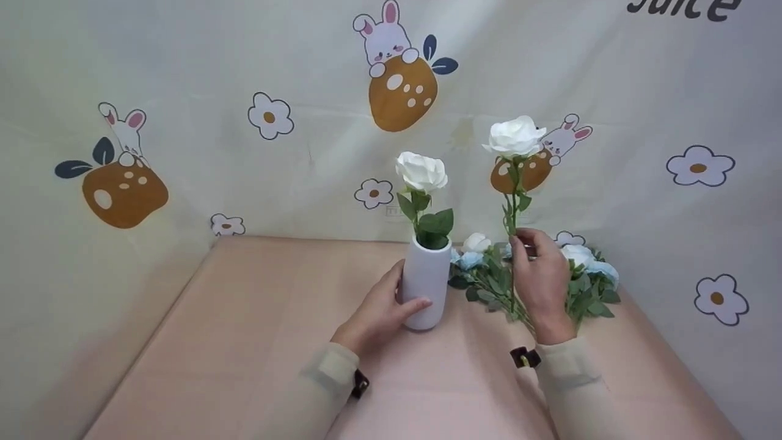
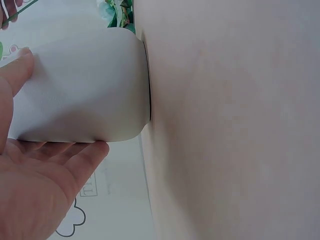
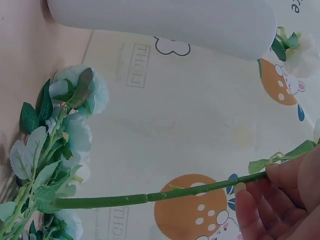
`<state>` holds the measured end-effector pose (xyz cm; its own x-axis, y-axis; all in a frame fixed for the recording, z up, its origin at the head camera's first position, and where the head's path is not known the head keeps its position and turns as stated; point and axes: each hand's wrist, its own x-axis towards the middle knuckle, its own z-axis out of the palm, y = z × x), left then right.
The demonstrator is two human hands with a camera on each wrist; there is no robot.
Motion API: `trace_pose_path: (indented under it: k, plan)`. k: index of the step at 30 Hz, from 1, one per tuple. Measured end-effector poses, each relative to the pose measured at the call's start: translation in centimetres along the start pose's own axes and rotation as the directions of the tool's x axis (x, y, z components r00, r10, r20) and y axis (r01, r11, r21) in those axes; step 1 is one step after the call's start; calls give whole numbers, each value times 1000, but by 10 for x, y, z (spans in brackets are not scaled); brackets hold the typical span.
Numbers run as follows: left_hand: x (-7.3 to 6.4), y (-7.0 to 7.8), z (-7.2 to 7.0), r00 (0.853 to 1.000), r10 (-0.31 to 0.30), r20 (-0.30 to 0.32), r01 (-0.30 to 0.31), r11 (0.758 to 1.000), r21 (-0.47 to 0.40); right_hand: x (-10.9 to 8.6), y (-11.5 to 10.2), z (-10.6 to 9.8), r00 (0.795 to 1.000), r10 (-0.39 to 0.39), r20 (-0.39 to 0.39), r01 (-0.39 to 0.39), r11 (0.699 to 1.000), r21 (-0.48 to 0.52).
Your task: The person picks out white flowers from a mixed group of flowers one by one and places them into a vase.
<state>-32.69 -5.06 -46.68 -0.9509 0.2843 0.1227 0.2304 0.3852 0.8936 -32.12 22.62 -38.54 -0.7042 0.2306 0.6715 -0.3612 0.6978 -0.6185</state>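
One white rose point(image 1: 515, 137) is held upright to the right of one white vase point(image 1: 426, 287), its stem point(image 3: 200, 190) pinched between the thumb and fingers of the right hand point(image 1: 540, 281), its long axis roughly parallel to the vase's, and its cut end hung lower than the vase's rim point(image 1: 431, 250). The vase, upright on the table point(image 1: 244, 318) with a second white rose point(image 1: 421, 171) seated in it, is gripped from the left and near side by the left hand point(image 1: 380, 305); loose flowers point(image 1: 588, 293) are laid at far right, nearer the right hand.
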Motion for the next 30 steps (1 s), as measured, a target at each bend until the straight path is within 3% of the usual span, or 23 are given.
trace_pose_path:
  k: [10,16,30]
  plan:
    - [0,0,0,1000,-4,0,4,1000,-6,-1,-10,-7,999,11,-49,-8,998,66]
    - [0,-1,-1,1000,23,-2,-23,1000,8,-2,-18,-12,994,-24,-109,38,991,131]
    - [0,2,0,999,-36,-1,36,999,2,-5,-39,-25,989,-21,-143,72,930,362]
